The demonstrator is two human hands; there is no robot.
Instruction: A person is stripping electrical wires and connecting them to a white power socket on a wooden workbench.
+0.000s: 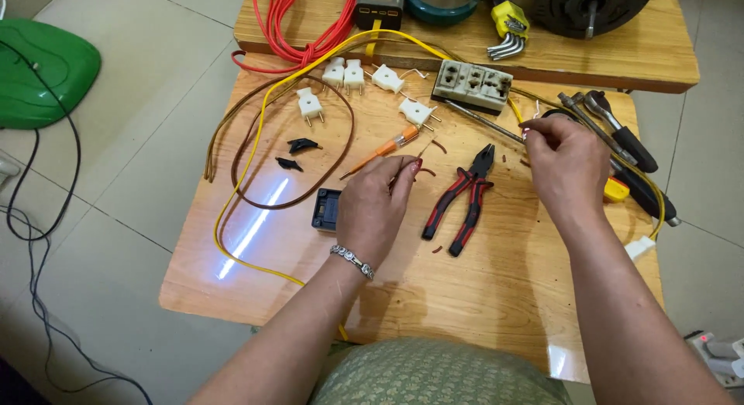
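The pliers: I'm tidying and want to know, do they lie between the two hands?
Yes. In the head view the red-and-black pliers lie on the wooden table between the left hand and right hand.

Five white plugs (pixel 343 72) are lying on the wooden table (pixel 480 296), four in a loose row and one lower down. One white socket block (pixel 472 85) is sitting near them. One pair of red and black pliers (pixel 459 199) is resting in the middle. One orange screwdriver (pixel 380 151) is lying beside it. Two small black pieces (pixel 294 155) are sitting inside the brown wire loop (pixel 256 145). One yellow wire (pixel 240 188) is curling around. Two hands are working over the table, the left hand (pixel 376 207) and the right hand (pixel 566 165). One set of hex keys (pixel 508 33) is lying on the far board.
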